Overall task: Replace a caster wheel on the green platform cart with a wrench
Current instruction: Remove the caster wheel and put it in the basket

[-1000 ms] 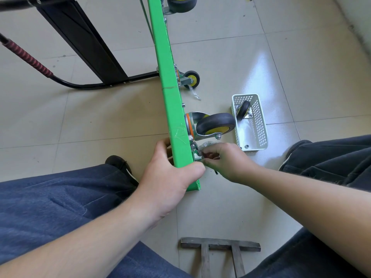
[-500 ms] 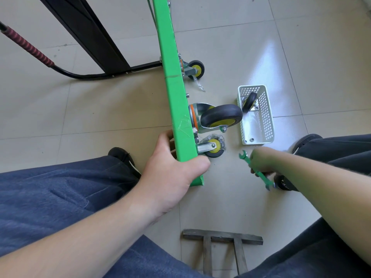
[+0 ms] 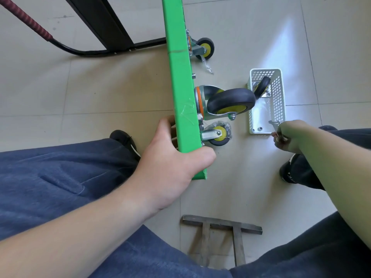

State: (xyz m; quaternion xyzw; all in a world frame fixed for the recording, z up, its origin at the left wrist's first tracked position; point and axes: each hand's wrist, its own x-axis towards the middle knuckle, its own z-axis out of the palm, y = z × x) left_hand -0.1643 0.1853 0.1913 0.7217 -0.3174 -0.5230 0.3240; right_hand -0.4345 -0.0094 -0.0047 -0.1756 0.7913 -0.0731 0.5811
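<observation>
While your left hand [image 3: 172, 163] clamps the upended green metal platform cart [image 3: 180, 93], loosening lets it topple; your right hand [image 3: 289, 135] pinches a slim wrench [image 3: 274, 125] at the white perforated plastic basket [image 3: 278, 93].

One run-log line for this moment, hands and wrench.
left hand: grips green cart edge | right hand: holds wrench at white basket | small wrapped caster: on cart

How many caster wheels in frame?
4: one far up the green cart, a large one mid-edge, a small plastic-wrapped one near the left hand, one loose in the white basket. Others may be hidden.
</observation>
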